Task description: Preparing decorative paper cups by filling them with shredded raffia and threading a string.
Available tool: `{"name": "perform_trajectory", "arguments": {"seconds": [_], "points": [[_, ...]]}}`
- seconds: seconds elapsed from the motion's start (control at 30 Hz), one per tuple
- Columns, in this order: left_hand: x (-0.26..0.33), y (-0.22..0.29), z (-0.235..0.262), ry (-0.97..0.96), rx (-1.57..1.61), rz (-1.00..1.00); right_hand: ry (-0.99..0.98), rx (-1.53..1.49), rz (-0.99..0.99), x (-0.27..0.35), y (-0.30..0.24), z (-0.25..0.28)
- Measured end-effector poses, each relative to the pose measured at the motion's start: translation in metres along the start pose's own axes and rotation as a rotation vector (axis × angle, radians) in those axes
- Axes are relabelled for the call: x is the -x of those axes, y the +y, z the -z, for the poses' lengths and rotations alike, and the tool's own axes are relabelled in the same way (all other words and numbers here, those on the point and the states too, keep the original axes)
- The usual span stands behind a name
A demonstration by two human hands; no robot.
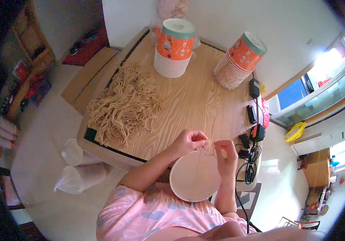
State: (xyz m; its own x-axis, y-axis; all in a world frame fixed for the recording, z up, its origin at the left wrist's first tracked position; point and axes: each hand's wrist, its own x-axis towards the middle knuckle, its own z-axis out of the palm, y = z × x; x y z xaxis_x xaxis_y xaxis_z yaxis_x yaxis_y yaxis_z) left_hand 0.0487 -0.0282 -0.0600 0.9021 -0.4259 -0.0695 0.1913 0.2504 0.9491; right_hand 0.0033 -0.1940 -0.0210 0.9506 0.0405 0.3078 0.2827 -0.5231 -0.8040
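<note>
A white paper tub [184,180] rests against my lap at the near table edge, its round mouth facing up. A thin beige cord [197,170] runs across its mouth from the near rim to the far rim. Above the far rim, my left hand [191,141] pinches the cord between thumb and fingers. Close on its right, my right hand [226,154] has its fingers bent around a loop of the same cord. A large tangled heap of beige cords [126,104] lies on the left of the wooden table [180,108].
Stacks of orange and white paper tubs [173,52] [242,60] stand at the back of the table. Black power adapters with cables [256,132] line the right edge. Bagged tubs [82,176] lie on the floor at left, near a cardboard box [90,78].
</note>
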Motion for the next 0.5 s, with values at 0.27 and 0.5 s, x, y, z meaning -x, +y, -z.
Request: {"name": "perform_trajectory", "arguments": {"seconds": [0.27,0.5], "points": [[-0.007,0.013,-0.005,0.018,0.108,-0.057,0.076,0.002,-0.019,0.001,0.002,0.004],[-0.009,0.012,-0.008,0.014,0.069,-0.115,-0.114,0.316,0.052,0.005,-0.033,0.001]]}}
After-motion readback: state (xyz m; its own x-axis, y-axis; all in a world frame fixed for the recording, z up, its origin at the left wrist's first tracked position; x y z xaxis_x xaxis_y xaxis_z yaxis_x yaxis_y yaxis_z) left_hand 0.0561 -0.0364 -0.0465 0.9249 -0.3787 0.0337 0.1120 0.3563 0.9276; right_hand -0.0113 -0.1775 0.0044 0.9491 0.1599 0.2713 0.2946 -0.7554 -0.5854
